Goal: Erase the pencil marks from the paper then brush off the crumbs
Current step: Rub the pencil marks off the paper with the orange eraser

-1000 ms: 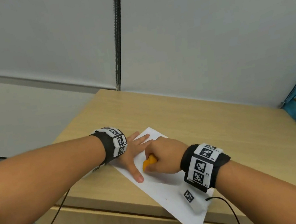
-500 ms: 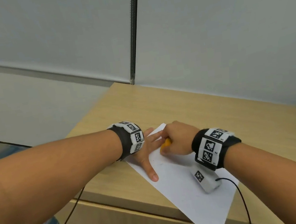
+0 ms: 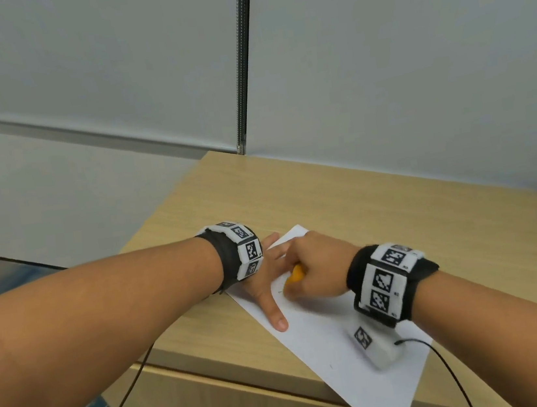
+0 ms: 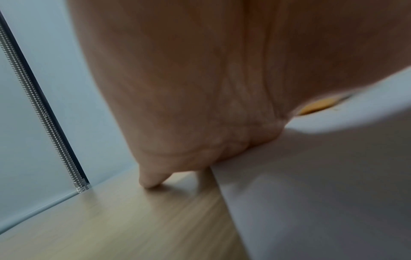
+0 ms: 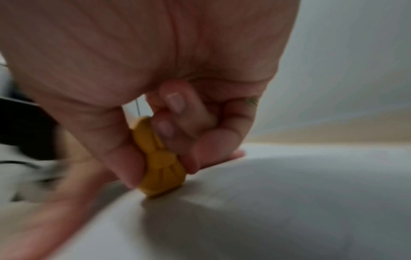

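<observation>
Wood-grain laminate desk (image 3: 379,202) supports a smooth white paper sheet (image 3: 335,361) lying diagonally at its front edge. Left hand (image 3: 267,282) lies flat, fingers extended, pressing the sheet. Right hand (image 3: 317,270) pinches a ridged orange eraser (image 5: 159,160), its lower edge contacting the paper.

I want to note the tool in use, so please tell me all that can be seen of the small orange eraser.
The small orange eraser is a flat, matte, rubbery-looking piece with moulded ridges fanning out on its face. It stands on edge, its lower end pressed on the white paper sheet lying on the light wooden table. The right hand pinches it between thumb and curled fingers, hiding most of it from above. The left hand lies flat on the paper just beside it.
</observation>
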Motion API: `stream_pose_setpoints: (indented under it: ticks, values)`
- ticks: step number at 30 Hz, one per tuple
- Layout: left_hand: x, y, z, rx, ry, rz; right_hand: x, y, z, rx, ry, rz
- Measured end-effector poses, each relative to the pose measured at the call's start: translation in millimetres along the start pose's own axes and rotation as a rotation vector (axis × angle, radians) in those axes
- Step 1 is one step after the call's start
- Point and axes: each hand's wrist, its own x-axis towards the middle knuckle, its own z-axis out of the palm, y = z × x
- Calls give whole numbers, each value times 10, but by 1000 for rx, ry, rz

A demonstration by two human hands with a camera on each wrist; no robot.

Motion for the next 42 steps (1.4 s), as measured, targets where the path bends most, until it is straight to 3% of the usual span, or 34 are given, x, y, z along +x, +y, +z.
stream_pose_setpoints:
  ticks: [2,7,12,15,18,25,33,38,42]
  values:
    - [-7,0,-8,0,-5,3,-49,-30,23,60,-56,-24]
    - [-27,30,-13,1,-7,11,156,146,-139,-10,94,133]
    - [15,-3,-9,7,-25,3,-11,-48,-18,7,-49,18]
    - [20,-10,33,-21,3,-1,-67,177,-140,-24,32,128]
    - [3,-21,30,-43,22,7,-281,400,-241,67,100,252]
    - [-18,49,8,-24,29,-58,-973,403,-158,-58,-10,337]
    - [-597,496,9,-6,39,-218,-967,543,-105,-122,-36,397]
    - [-1004,602,130,131,55,-129,-766,498,-127,-120,9,368]
    - [-1103,535,-50,200,62,-119,-658,418,-124,-130,38,316]
